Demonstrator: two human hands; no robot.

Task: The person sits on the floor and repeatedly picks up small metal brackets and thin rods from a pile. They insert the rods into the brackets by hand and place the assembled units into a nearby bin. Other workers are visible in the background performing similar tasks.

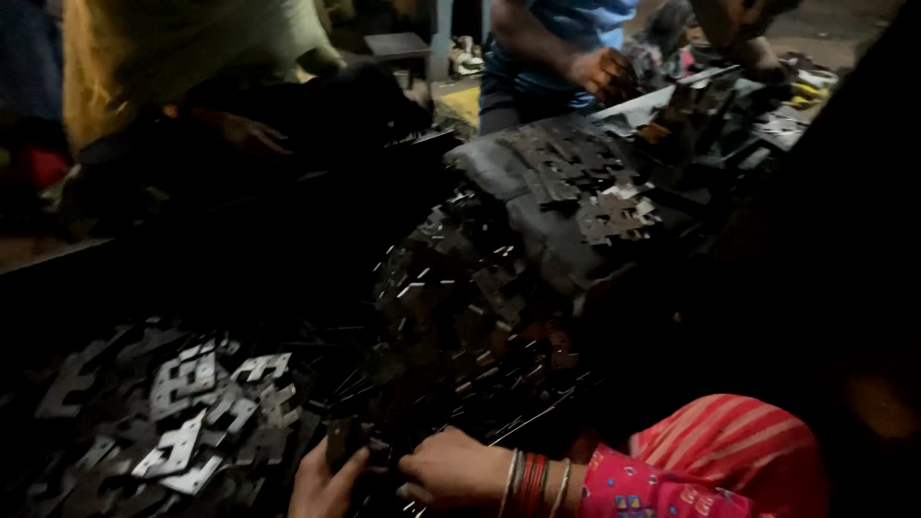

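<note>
Both our hands sit at the bottom edge, close together over a dark heap of flat metal plates (192, 422). Our left hand (326, 484) is curled round a small dark plate (342, 443), fingers closed on it, thumb up along its edge. Our right hand (451, 470), bangles (528, 480) on the wrist and pink sleeve (710, 460) behind, presses fingertips down just beside that plate; whether it pinches anything we cannot tell, too dark.

Held plate stands upright between the two hands, touching the left palm, just left of the right knuckles. Loose pale plates lie to the left of the grip, near but apart. A taller dark pile (460, 297) rises right behind the grip, and a cloth-covered mound (556, 182) with more plates sits well beyond it.

Our judgement on doing this well: keep the plate pinched by its flat faces, not the cut edges, and steady it with the right fingertips so it doesn't snag neighbours in the heap. Light is poor, so go by feel.

Other people's hands (600, 72) work at the far side, well apart from ours.
</note>
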